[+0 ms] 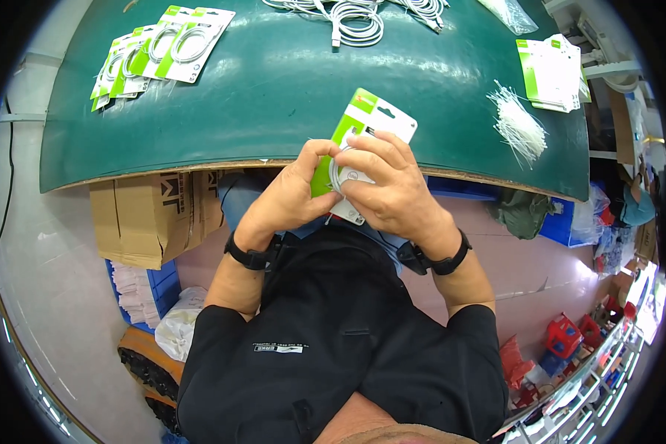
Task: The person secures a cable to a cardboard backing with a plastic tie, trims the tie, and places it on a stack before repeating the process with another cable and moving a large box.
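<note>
Between my two hands, just over the table's front edge, is a green and white backing card (381, 123) with a hang slot, tilted to the right. A coiled white cable (337, 175) lies against its face, mostly covered by fingers. My left hand (297, 185) pinches the card's left side, thumb low and index finger bent above. My right hand (392, 185) lies across the card's front with curled fingers pressing on the coil. Whether a thin tie is between the fingertips cannot be made out.
Carded cables (192, 46) overlap at the table's far left. Loose coiled white cables (357, 24) lie at the back middle. White cable ties (519, 124) are heaped at right, beside stacked cards (553, 74) and a clear bag (512, 13). A cardboard box (137, 222) stands below the left edge.
</note>
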Available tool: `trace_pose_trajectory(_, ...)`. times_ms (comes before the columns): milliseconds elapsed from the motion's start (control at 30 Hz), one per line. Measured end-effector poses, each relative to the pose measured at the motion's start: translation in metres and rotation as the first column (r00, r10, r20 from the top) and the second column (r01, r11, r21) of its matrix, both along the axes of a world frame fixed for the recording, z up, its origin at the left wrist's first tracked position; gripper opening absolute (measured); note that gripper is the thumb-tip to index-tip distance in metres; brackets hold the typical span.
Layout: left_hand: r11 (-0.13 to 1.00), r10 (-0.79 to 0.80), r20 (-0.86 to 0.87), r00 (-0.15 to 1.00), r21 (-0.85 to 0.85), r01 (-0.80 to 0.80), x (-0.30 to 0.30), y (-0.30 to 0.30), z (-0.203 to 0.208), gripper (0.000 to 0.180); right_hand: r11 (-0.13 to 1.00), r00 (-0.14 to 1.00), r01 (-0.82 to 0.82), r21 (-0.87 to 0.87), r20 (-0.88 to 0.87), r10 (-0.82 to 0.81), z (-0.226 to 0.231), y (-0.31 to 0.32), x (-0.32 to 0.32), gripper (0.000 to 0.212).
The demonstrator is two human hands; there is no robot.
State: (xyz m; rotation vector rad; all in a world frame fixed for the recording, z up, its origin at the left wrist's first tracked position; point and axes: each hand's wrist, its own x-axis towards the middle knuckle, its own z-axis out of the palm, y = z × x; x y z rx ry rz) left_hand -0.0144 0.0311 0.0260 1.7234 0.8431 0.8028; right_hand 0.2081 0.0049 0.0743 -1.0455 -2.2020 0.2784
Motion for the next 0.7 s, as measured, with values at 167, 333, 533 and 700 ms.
trace_pose_trajectory(167,0.955,-0.169,0.142,0.975,-0.219,0.198,-0.008,0.005,0.001,0.077,0.965,0.971,-0.229,-0.127,0.039,0.235,0.003,0.011,0.010,0.016)
trace_pose_trajectory(333,0.893,-0.208,0.182,0.961,-0.365,0.263,-0.016,0.007,-0.002,0.083,0.926,0.950,-0.311,-0.215,-0.052,0.307,-0.007,0.017,0.009,0.016)
trace_pose_trajectory(533,0.848,-0.114,0.264,0.958,-0.477,0.232,-0.021,0.007,-0.002,0.081,0.934,0.957,-0.277,-0.225,-0.150,0.247,-0.024,0.015,0.005,0.018)
trace_pose_trajectory(700,0.893,-0.191,0.146,0.971,-0.385,0.234,-0.024,0.008,-0.005,0.079,0.943,0.956,-0.292,-0.158,-0.088,0.281,-0.022,0.020,0.002,0.019)
